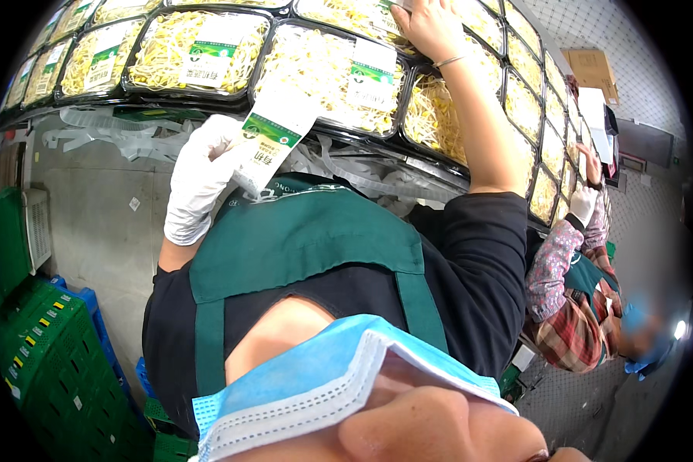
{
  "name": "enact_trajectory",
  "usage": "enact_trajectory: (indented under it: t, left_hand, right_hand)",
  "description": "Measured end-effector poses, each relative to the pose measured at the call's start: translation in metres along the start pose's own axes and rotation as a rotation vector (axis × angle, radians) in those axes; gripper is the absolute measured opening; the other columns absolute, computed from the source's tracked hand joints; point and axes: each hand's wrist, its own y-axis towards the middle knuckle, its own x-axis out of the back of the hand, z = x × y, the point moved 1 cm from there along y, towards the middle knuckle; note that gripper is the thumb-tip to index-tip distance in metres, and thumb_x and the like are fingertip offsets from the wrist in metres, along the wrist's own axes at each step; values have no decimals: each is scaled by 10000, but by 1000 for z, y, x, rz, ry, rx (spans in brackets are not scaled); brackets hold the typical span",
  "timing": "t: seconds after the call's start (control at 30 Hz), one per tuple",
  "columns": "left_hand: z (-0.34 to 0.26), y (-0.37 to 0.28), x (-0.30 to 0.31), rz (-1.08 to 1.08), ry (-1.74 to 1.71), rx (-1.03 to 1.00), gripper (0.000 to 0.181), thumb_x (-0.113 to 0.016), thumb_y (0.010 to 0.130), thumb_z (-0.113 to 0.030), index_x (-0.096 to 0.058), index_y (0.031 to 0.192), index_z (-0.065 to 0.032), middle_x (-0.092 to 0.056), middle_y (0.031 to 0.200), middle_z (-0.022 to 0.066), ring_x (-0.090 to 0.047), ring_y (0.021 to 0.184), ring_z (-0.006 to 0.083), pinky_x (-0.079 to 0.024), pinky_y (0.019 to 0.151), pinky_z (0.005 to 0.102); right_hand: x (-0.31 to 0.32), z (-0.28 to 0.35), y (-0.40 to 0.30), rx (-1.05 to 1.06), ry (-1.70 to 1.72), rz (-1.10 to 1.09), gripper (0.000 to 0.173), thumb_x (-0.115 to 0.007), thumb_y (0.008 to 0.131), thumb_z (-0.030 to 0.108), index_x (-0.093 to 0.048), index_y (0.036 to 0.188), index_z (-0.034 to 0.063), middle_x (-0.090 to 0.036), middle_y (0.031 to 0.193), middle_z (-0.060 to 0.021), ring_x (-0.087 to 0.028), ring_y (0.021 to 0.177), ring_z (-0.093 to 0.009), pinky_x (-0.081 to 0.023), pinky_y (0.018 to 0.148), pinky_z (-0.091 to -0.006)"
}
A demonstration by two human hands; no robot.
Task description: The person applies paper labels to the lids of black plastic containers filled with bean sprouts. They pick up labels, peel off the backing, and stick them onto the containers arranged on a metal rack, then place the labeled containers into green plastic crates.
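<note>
In a white glove, my left hand point(205, 173) grips a strip of printed labels point(271, 136) with a green band. The strip hangs over the front edge of a labelled tray of bean sprouts point(306, 63). My bare right hand point(433, 26), with a bangle at the wrist, lies over the label point(386, 20) on a bean sprout pack farther back. Its thumb is spread, and the fingertips run to the top rim of the picture. Under my right forearm is another sprout tray point(433, 110), partly hidden.
Rows of black sprout trays cover the table, several labelled, like the pack point(199, 52) at left. Pale backing strips point(110, 130) hang below the table edge. Green crates point(63, 346) stand low at left. A co-worker's gloved hand point(583, 205) is at the right trays. A cardboard box point(592, 72) stands beyond.
</note>
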Motion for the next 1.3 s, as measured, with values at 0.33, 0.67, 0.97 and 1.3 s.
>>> enact_trajectory:
  t: [0.33, 0.67, 0.97, 1.3]
  left_hand:
    - [1, 5, 15, 198, -171, 31, 422, -560, 733, 23, -470, 1145, 8, -578, 1018, 80, -548, 918, 129, -444, 758, 251]
    - [7, 6, 22, 149, -218, 110, 230, -575, 746, -6, -569, 976, -4, -610, 861, 35, -547, 746, 74, -431, 676, 213]
    - [9, 4, 23, 135, -211, 55, 261, -570, 752, -7, -569, 1013, -1, -606, 860, 25, -511, 675, 52, -399, 599, 180]
    - [18, 13, 18, 150, -176, 67, 229, -596, 744, -14, -583, 972, 0, -618, 887, 41, -551, 737, 64, -423, 630, 182]
  right_hand:
    - [31, 21, -18, -137, -104, 65, 593, -561, 729, 442, -435, 1176, 73, -473, 1130, -167, -428, 1045, -340, -340, 901, -409]
    - [39, 29, -14, -349, -287, 510, 670, -434, 731, 589, -458, 1183, 95, -368, 1267, -157, -295, 1191, -317, -223, 985, -421]
    - [35, 48, -99, -509, 451, 107, 332, -573, 758, 346, -627, 837, 28, -599, 645, -75, -571, 593, -169, -441, 577, -282]
    - [34, 57, -69, -759, 486, 309, 212, -626, 711, 237, -627, 764, 32, -568, 609, -45, -519, 570, -145, -417, 557, -280]
